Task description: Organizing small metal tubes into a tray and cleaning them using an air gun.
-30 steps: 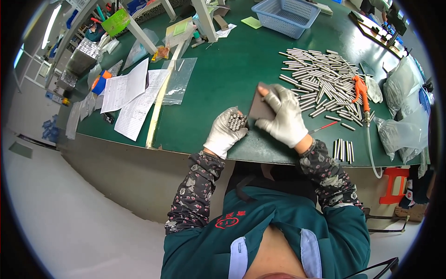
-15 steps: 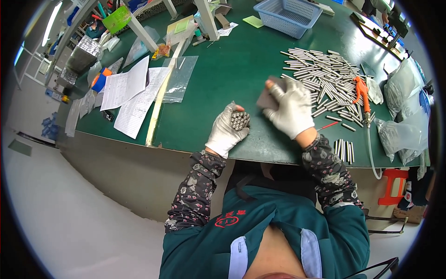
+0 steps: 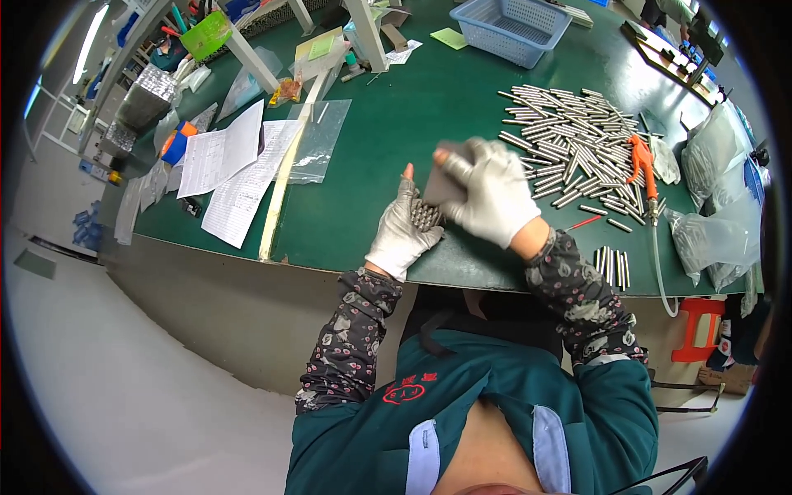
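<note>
My left hand, in a white glove with bare fingertips showing, is wrapped round a bundle of metal pins, their round ends facing up. Its thumb sticks up beside the bundle. My right hand, gloved as well, grips a flat grey-brown block. The block's lower edge is right at the bundle and covers part of its far side; whether they touch I cannot tell. A large heap of loose metal pins lies to the right of my right hand. A short row of pins lies near the table's front edge.
An orange air gun with a clear hose lies beside the heap, near plastic bags at the right. A red thin tool lies below the heap. A blue basket stands at the back; papers and a clear bag lie left.
My right hand has moved left with the block, from beside the bundle to its edge. My left thumb has lifted away from the pins; the left hand has otherwise stayed in place.
</note>
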Demonstrator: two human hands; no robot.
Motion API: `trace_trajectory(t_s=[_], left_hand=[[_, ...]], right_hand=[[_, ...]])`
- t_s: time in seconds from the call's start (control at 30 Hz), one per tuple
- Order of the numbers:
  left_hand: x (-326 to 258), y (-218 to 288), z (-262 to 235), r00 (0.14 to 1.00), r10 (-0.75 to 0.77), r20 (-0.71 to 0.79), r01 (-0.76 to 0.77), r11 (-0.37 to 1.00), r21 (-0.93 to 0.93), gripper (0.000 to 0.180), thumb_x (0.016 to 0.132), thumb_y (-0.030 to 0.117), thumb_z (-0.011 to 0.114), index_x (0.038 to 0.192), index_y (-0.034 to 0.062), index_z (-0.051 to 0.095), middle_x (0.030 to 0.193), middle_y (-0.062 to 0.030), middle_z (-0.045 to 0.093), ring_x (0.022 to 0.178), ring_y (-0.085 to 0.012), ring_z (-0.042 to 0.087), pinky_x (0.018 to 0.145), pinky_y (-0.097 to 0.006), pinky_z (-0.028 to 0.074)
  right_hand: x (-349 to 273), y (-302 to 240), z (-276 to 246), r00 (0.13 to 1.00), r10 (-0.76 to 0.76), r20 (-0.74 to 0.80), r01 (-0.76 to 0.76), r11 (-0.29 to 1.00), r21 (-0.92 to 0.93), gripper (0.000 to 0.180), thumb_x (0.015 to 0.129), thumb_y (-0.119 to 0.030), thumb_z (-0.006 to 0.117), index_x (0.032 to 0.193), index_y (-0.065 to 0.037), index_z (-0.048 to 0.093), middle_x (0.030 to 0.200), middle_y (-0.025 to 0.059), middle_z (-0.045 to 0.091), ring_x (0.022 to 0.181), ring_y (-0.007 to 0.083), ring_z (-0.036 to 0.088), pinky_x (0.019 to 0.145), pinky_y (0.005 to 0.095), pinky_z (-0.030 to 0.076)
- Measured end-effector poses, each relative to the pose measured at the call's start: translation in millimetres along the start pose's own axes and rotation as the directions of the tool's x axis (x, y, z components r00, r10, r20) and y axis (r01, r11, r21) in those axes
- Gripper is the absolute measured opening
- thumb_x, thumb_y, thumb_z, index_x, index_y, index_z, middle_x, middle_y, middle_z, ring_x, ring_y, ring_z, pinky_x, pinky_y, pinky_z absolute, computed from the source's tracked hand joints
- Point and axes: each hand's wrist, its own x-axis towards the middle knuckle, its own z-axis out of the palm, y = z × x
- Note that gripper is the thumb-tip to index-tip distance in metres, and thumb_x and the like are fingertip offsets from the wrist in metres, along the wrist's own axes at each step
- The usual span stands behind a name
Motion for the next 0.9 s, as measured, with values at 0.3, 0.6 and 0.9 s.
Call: trace_trajectory(t_s=[0.3,0.6,0.9], left_hand=[[-0.1,8.0,-1.2,0.964,-0.256,0.068,0.265,0.928,-0.261,0.11,0.063,0.0,0.075,0.15,0.0145,0.009,0.112,-0.0126,0.055,0.104,-0.0245,0.056,0.092,-0.032,0.044],[-1.9,0.9,-4.9,0.984,-0.17,0.059,0.168,0.985,0.036,0.108,0.062,0.0,0.075,0.149,0.0133,0.013,0.111,-0.0112,0.056,0.1,-0.0224,0.056,0.093,-0.032,0.044],[1.7,3.8,0.8,0.947,-0.281,0.158,0.32,0.761,-0.565,0.094,0.076,0.003,0.071,0.149,0.0156,0.014,0.102,-0.0031,0.055,0.091,-0.0127,0.057,0.082,-0.025,0.048]], right_hand=[[1.6,26.5,17.1,0.982,0.051,-0.182,-0.085,0.979,-0.183,0.058,0.066,-0.036,0.072,0.12,-0.017,0.061,0.111,0.0168,0.052,0.105,0.0321,0.05,0.09,0.0428,0.039],[-13.3,31.4,13.5,0.977,-0.079,-0.2,0.043,0.983,-0.18,0.055,0.063,-0.038,0.074,0.112,-0.013,0.064,0.121,0.0142,0.052,0.113,0.0322,0.047,0.097,0.0442,0.034],[-14.5,-6.6,20.1,0.963,-0.242,-0.118,0.256,0.958,0.128,0.012,0.071,-0.02,0.068,0.08,-0.013,0.064,0.076,0.0026,0.059,0.081,0.0248,0.054,0.072,0.038,0.04]])
